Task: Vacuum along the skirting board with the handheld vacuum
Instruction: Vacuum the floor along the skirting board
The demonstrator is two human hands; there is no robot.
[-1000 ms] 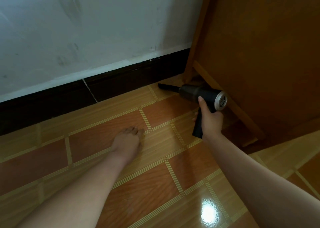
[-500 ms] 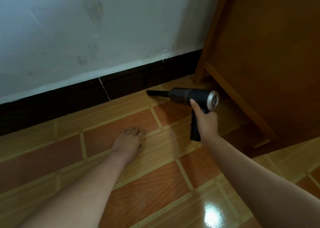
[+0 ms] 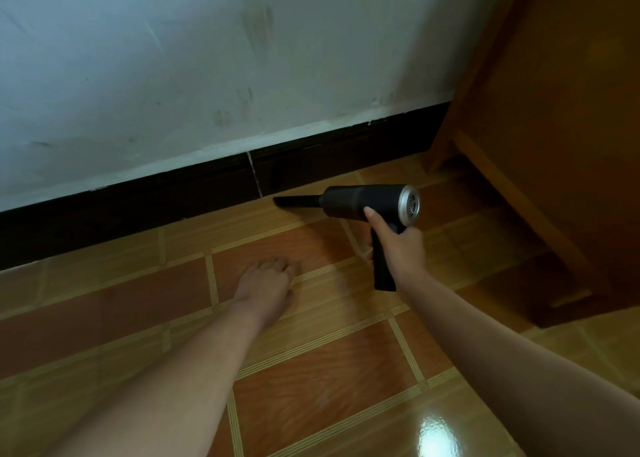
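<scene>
My right hand (image 3: pixel 398 245) grips the handle of a black handheld vacuum (image 3: pixel 360 202) with a silver rear cap. Its thin nozzle points left, with the tip just in front of the dark skirting board (image 3: pixel 166 196), close to a pale vertical joint in the board. The skirting board runs along the foot of a white scuffed wall (image 3: pixel 207 58). My left hand (image 3: pixel 265 285) rests flat on the tiled floor, palm down, fingers a little apart, below and left of the nozzle.
A brown wooden cabinet (image 3: pixel 561 127) stands at the right against the wall, its base low over the floor. The floor is glossy orange-brown tile (image 3: pixel 311 370) with pale grout lines and a bright light glare at the lower right.
The vacuum has travelled left along the skirting board, out from under the cabinet toward the joint in the board. My left hand stays planted on the floor.
</scene>
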